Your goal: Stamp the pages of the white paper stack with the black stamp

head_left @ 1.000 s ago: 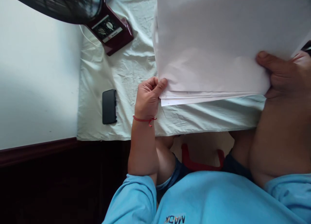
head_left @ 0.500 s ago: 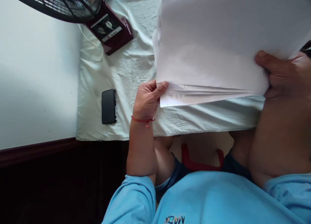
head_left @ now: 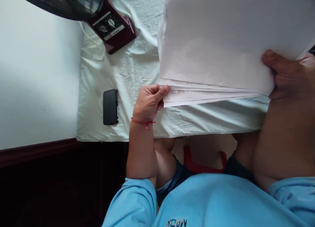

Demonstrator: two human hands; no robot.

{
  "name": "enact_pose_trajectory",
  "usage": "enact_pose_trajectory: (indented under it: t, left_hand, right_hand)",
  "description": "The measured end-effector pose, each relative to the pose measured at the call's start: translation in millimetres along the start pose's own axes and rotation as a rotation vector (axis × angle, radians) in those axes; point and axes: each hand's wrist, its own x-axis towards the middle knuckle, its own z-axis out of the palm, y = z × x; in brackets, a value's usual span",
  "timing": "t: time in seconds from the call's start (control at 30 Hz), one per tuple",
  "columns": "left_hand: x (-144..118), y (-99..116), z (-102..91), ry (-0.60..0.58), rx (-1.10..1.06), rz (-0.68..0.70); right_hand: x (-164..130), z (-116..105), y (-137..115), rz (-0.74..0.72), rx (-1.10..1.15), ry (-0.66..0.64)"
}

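So that single sheets can be thumbed apart, the paper stack [head_left: 221, 49] is being pinched by the left hand [head_left: 149, 102] and gripped opposite by the right hand [head_left: 287, 76].

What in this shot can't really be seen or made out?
All in the head view:
- Printing on the stack of papers: too small to read, and the raised top sheet covers most pages.
- Fan: cut off by the top edge, its blades blurred.
- Right hand: its fingers lie hidden behind the papers; only the thumb shows.
- Left hand: its fingertips tuck under the sheet corner.
- Phone: screen dark.
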Motion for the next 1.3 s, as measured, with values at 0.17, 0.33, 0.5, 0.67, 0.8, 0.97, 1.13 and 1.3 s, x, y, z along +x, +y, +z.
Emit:
enact_pose_trajectory:
  t: [0.17, 0.33, 0.5, 0.67, 0.8, 0.97, 1.13, 1.3]
  left_hand:
    - [5, -8, -2.2, 0.003, -0.023, 0.021]
    - [8, -12, 0.0, 0.032, -0.12, 0.095]
    - [8, -10, -0.6, 0.047, -0.093, 0.145]
    - [9, -11, -0.9, 0.031, -0.062, 0.124]
    - [11, -15, 2.1, 0.081, -0.038, 0.155]
    - [12, -14, 2.3, 0.122, -0.054, 0.199]
    - [9, -12, -0.7, 0.11, -0.051, 0.173]
    - [9, -14, 1.9, 0.11, -0.055, 0.133]
  right_hand:
    - [2, -2, 8, -0.066, -0.06, -0.013]
    - [-1, 1, 2, -0.025, 0.019, 0.005]
    - [-2, 3, -5, 0.017, 0.091, 0.043]
    - [-2, 2, -3, 0.003, 0.104, 0.043]
    - [-2, 2, 0, -0.03, 0.113, 0.032]
    - [-1, 2, 2, 0.003, 0.108, 0.038]
    - [0, 0, 4, -0.011, 0.05, 0.014]
    - [-1, -2, 3, -0.049, -0.01, -0.002]
